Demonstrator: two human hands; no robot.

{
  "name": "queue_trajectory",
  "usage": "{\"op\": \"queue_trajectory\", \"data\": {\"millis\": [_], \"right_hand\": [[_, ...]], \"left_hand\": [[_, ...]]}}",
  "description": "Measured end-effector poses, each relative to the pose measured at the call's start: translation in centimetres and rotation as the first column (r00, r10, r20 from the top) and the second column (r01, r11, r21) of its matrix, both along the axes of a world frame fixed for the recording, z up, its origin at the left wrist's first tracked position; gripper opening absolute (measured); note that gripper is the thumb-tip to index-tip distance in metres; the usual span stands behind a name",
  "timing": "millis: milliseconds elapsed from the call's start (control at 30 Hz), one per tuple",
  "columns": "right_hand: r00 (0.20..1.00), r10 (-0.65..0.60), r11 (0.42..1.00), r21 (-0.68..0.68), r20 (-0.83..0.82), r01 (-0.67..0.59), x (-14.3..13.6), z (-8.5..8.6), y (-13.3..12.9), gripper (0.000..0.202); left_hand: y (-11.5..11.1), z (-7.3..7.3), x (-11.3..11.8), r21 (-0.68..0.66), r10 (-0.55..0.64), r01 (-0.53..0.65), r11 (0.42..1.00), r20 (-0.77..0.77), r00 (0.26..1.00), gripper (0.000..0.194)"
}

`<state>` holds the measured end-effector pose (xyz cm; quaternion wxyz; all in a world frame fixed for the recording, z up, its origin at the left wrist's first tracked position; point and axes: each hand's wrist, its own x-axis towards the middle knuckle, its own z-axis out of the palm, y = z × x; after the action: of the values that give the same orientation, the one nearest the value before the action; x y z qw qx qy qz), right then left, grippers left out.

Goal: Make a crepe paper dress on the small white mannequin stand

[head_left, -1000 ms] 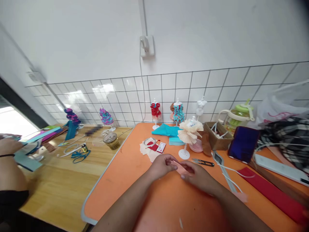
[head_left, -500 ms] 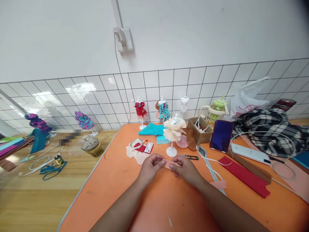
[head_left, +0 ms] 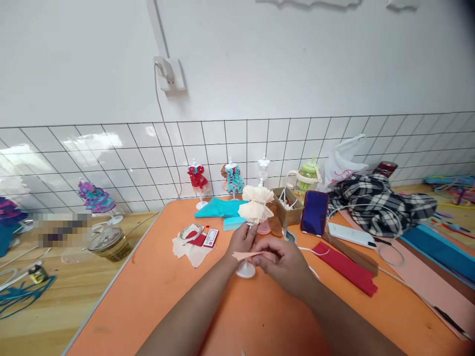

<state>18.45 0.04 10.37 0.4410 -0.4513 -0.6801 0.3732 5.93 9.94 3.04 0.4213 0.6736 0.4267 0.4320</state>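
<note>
A small white dress-form mannequin wears a ruffled cream paper dress (head_left: 256,203). My left hand (head_left: 242,241) is closed around its stand below the skirt, and the round white base (head_left: 245,270) shows underneath. My right hand (head_left: 287,264) pinches a peach strip of crepe paper (head_left: 245,255), whose free end points left across the stand. Behind stand a mannequin in a red dress (head_left: 198,178), one in a turquoise and red dress (head_left: 233,178) and a bare white one (head_left: 263,168). Turquoise paper (head_left: 218,208) lies behind my left hand.
Left of my hands are a tape roll (head_left: 191,232), paper scraps and a small red-and-white packet (head_left: 211,238). Rightward are a cardboard box (head_left: 291,213), a propped phone (head_left: 314,212), a red paper strip (head_left: 347,269), a white power bank (head_left: 351,235) and a checked cloth (head_left: 374,202).
My left hand has let go of the peach strip and taken the cream-dressed mannequin by its stand, bringing it nearer. My right hand keeps the strip. The view has shifted right.
</note>
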Motion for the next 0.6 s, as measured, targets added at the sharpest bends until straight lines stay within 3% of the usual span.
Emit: {"op": "queue_trajectory", "data": {"millis": [100, 267, 467, 600], "right_hand": [[0.983, -0.065, 0.998, -0.031, -0.17, 0.06, 0.3, 1.1, 0.1, 0.018], [0.963, -0.086, 0.993, -0.105, -0.255, 0.06, 0.0, 1.3, 0.5, 0.021], [0.947, -0.265, 0.963, -0.104, -0.18, 0.25, 1.0, 1.7, 1.0, 0.029], [0.954, -0.271, 0.962, -0.078, -0.13, 0.263, 1.5, 1.9, 1.0, 0.027]], "left_hand": [[-2.6, 0.7, -1.3, 0.089, 0.025, -0.015, 0.996, -0.111, 0.994, 0.017], [-5.8, 2.3, -3.3, 0.134, 0.128, -0.084, 0.987, -0.37, 0.92, 0.025], [-6.9, 3.0, -4.1, 0.125, 0.119, -0.077, 0.989, -0.384, 0.916, 0.025], [-7.2, 3.2, -4.2, 0.032, 0.069, -0.062, 0.998, -0.328, 0.942, 0.029]]}}
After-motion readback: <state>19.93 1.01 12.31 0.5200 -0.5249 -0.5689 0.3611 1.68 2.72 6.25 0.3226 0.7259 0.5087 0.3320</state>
